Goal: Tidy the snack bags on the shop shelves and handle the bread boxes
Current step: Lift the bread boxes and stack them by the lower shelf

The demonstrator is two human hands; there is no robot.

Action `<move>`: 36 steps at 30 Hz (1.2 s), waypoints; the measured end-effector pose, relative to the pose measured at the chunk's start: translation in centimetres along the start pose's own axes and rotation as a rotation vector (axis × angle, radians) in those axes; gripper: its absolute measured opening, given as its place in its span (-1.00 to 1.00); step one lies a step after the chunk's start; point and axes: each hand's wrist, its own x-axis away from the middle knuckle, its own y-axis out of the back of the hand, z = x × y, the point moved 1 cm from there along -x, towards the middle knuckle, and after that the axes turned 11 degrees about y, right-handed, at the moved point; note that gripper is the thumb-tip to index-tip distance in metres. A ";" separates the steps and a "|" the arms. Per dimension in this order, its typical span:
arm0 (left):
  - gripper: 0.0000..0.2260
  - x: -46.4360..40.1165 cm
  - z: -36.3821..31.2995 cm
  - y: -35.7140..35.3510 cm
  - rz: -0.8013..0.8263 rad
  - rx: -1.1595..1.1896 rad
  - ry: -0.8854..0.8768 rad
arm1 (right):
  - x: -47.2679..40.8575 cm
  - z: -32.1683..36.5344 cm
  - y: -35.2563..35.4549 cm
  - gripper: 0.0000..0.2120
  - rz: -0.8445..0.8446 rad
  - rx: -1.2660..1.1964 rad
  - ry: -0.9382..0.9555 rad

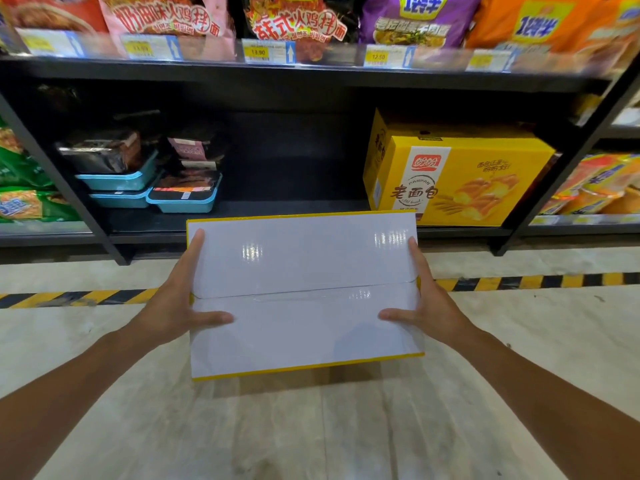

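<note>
Bread box (pixel 304 296), white glossy face up with thin yellow edges, is held level in front of the bottom shelf (pixel 294 216), above the floor (pixel 311 427). Left hand (pixel 180 299) clasps its 9 o'clock side and right hand (pixel 429 303) its 3 o'clock side, each with the thumb lying on the top face and fingers running along the box's side. A seam crosses the top where two flaps meet.

At 12 o'clock the dark metal shelf has an open gap. At 1 o'clock a second bread box (pixel 457 178), yellow printed cardboard, stands on that shelf. At 11 o'clock sit stacked blue plastic trays (pixel 152 188) with dark film lids.

Black-and-yellow hazard tape (pixel 519 282) runs across the pale, smooth floor just below the shelf foot. Above, noodle bags (pixel 294 22) line the upper shelf behind a row of price tags (pixel 266 51).
</note>
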 end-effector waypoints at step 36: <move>-0.20 2.4 -1.3 1.5 0.255 0.676 0.493 | 1.8 0.5 3.3 -0.04 0.105 -0.526 -0.353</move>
